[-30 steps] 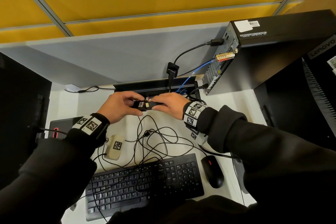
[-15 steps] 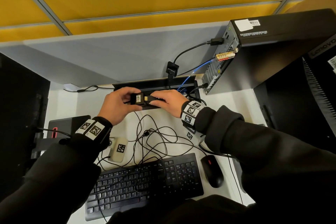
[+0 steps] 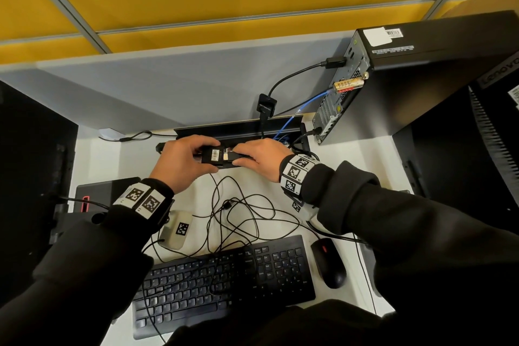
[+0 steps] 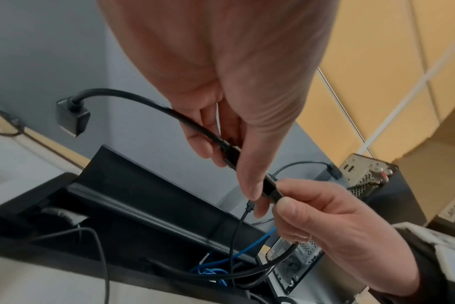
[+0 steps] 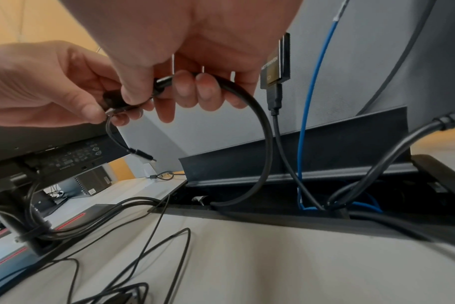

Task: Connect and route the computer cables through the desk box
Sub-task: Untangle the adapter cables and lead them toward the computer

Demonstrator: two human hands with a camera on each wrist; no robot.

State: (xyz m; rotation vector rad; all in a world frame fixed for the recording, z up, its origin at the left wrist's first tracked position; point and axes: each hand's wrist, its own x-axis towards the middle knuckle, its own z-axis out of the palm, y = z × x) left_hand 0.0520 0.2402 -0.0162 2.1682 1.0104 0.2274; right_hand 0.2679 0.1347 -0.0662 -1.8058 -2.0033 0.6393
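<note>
While our left hand (image 3: 182,161) grips the black barcoded adapter (image 3: 214,155) and our right hand (image 3: 259,157) pinches the black cable plug (image 3: 234,155), we align them squarely, seemingly unmated, then push straight.

Small black plastic adapter block (image 3: 214,155) looks matt, with a white paper barcode sticker on it. The thick black cable (image 5: 260,131) has a smooth, slightly shiny rubbery jacket, and the thin blue network cable (image 5: 310,107) is glossier. Long black desk box lid (image 5: 325,148) is matt. Black tower computer (image 3: 438,70) has a perforated bare-metal back panel. White desk top (image 5: 247,257) is smooth and matt, black plastic keyboard (image 3: 224,281) too.
</note>
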